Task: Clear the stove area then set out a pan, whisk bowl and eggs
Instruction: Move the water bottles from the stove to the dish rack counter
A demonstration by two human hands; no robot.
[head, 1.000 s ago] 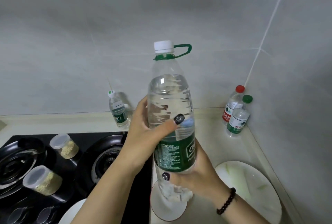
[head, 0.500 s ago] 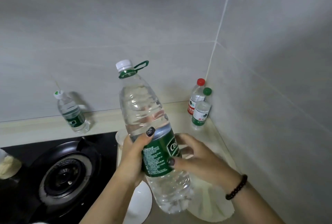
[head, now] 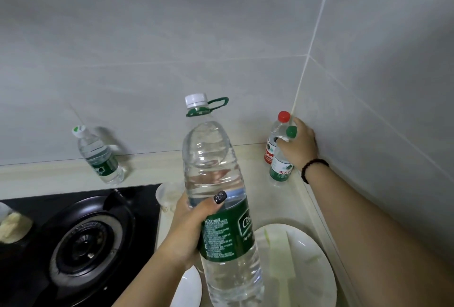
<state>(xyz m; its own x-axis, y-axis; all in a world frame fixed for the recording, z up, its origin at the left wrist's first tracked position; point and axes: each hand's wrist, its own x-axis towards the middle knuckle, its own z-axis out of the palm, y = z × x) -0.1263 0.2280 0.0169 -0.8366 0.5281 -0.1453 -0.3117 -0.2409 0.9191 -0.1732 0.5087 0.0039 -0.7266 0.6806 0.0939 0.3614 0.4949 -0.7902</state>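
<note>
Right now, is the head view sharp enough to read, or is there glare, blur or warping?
Head view: large bottle label sharp, glare streaks on its clear plastic; soft shadow beside the small bottle on the wall; wide-angle bends the tile seams; corner bottles' print too small to read.

We recorded: large clear bottle (head: pixel 216 176) with green label, white cap; corner bottles capped red (head: pixel 284 116) and green (head: pixel 291 131); black stove (head: pixel 81 237); white plate (head: pixel 317 269).

Home kitchen: gas stove (head: pixel 81 240) (black), tiled wall (head: pixel 172 48), countertop (head: pixel 147 161).
</note>
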